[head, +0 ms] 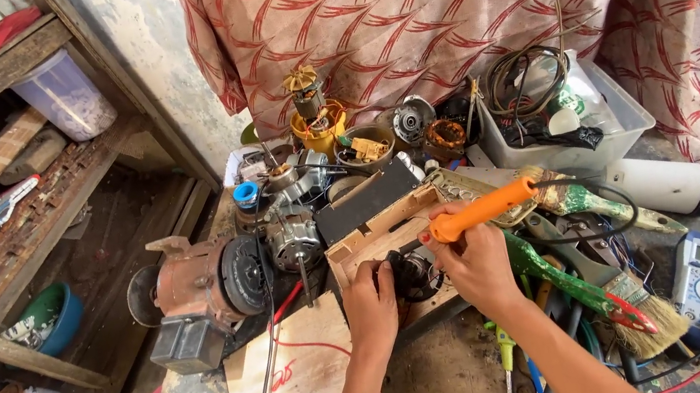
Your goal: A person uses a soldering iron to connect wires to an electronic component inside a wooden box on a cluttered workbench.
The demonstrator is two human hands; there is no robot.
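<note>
Gripping an orange-handled soldering iron (482,209), the right hand (475,265) angles it — handle up-right, tip down-left — toward the small dark motor (413,273) inside the wooden box (374,242); left hand (371,302) fingers pinch the motor's near-left edge.

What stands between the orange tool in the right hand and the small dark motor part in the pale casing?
Nothing visible does. The right hand holds the orange tool just above the dark motor part, and the left hand touches that part from the other side.

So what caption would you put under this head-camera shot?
On a cluttered bench, the right hand holds an orange soldering iron over a small motor steadied by the left hand.
</note>
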